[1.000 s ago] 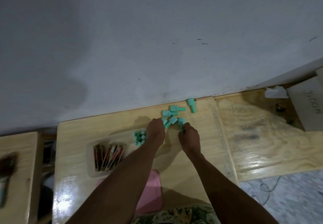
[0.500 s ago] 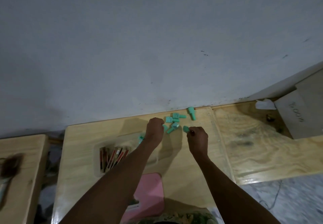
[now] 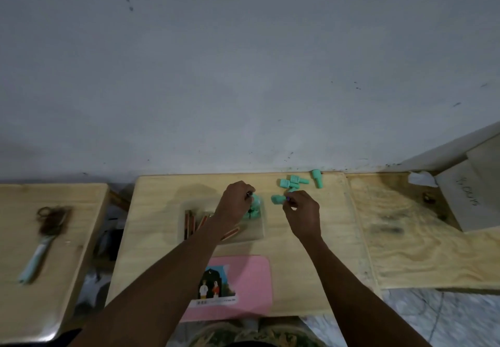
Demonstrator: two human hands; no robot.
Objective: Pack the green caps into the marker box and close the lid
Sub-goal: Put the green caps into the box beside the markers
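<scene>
Right hand [image 3: 300, 211] pinches stubby mint-green cap [image 3: 278, 199]; left hand [image 3: 234, 201] curled over caps [image 3: 256, 208] in marker box [image 3: 252, 232], grip unclear.

The wall [image 3: 243, 76] rises just behind the loose caps [image 3: 293, 181], so they can be reached only from above or the near side — and there the right hand [image 3: 301, 211], one cap [image 3: 278, 199] in its grip, stands in the way. The left hand [image 3: 235, 202] covers the right end of the marker box [image 3: 258, 234]; markers [image 3: 190, 222] fill its left end. Between the hands a strip of bare surface [image 3: 273, 227] lies open — the pink lid [image 3: 251, 279] takes the near edge.
</scene>
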